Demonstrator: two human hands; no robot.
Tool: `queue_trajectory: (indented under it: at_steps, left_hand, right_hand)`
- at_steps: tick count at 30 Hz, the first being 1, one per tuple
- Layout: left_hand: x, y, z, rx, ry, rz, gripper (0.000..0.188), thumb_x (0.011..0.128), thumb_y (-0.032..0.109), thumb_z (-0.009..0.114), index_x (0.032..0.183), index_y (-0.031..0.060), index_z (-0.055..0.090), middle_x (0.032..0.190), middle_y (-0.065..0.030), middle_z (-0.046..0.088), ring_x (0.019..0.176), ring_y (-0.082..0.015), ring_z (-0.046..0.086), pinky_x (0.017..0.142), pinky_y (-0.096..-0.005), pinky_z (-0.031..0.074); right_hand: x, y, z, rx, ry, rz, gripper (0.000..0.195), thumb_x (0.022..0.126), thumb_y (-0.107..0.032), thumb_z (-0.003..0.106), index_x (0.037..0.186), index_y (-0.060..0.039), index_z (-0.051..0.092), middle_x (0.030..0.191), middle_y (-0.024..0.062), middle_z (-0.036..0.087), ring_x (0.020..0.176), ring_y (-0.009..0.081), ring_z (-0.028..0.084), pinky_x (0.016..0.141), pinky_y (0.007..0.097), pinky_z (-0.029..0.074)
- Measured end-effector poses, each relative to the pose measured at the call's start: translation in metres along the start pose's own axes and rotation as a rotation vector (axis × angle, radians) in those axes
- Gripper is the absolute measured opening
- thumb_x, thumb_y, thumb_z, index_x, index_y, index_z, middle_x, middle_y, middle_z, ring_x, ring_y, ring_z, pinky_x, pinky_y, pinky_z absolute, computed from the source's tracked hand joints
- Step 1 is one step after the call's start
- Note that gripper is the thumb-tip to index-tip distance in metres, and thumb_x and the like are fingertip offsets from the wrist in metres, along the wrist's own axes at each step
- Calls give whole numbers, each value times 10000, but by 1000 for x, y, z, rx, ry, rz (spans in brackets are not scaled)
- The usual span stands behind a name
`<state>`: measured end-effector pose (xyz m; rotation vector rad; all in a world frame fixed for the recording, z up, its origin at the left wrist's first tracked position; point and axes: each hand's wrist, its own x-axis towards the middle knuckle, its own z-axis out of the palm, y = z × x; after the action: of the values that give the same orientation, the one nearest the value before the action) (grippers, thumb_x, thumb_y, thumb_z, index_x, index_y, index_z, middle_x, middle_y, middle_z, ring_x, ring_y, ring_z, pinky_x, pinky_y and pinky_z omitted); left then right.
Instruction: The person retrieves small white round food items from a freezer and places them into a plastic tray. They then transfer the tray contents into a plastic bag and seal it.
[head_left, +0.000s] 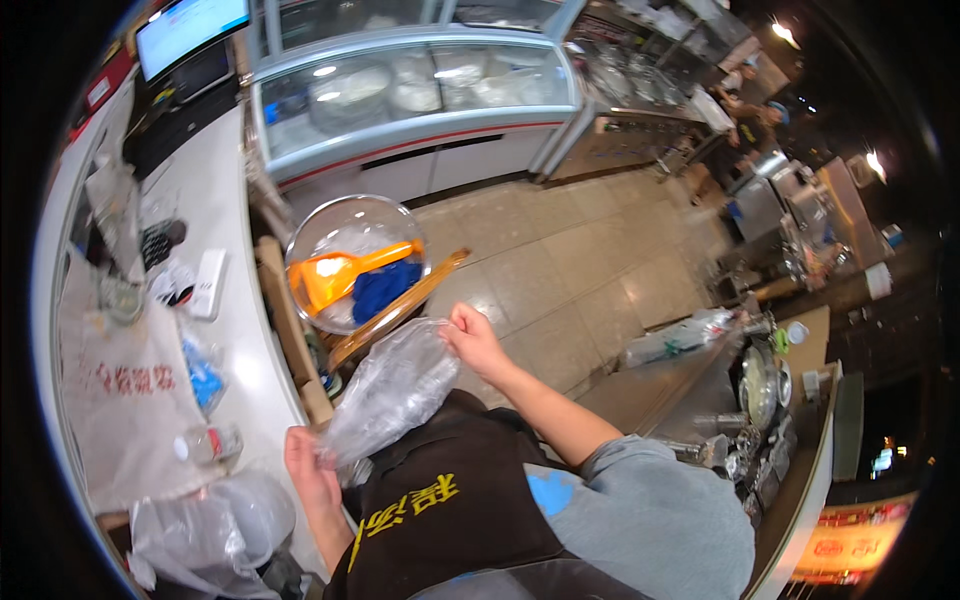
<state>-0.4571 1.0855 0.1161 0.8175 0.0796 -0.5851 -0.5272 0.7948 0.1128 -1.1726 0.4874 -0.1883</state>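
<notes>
A clear plastic bag (397, 386) is stretched between my two hands in front of my dark apron. My right hand (474, 341) grips its upper right edge. My left hand (311, 465) pinches the opposite end, beside the white counter. Just beyond the bag stands a round clear basin (360, 206) with an orange plastic scoop (330, 277) and a dark blue cloth (384, 291) in it. A long wooden stick (412, 300) lies slanted along the basin's near side, partly hidden behind the bag.
On the white counter (251, 360) at left are a lidded jar (208, 444), a white box-like device (208, 283) and plastic bags (187, 532). A glass-topped display freezer (420, 124) stands ahead. Metal worktops with bowls line the right. Other people work at the far upper right.
</notes>
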Motion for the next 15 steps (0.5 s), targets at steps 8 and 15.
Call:
queue_trajectory:
  at_steps: [8, 15]
  left_hand:
    - [-45, 49, 16, 970, 16, 316, 177, 734, -61, 488, 881, 23, 436, 752, -39, 425, 662, -106, 430, 577, -215, 371]
    - [-142, 49, -42, 1467, 889, 184, 188, 730, 29, 545, 917, 33, 525, 827, -138, 503, 750, -318, 494, 642, -340, 412]
  right_hand:
    - [1, -21, 148, -1276, -780, -701, 896, 536, -277, 749, 1280, -144, 268, 1219, 250, 321, 1185, 420, 248, 963, 513, 212]
    - [2, 26, 242, -824, -1275, -285, 148, 687, -77, 615, 796, 1, 553, 689, 79, 559, 652, 138, 549, 596, 249, 425]
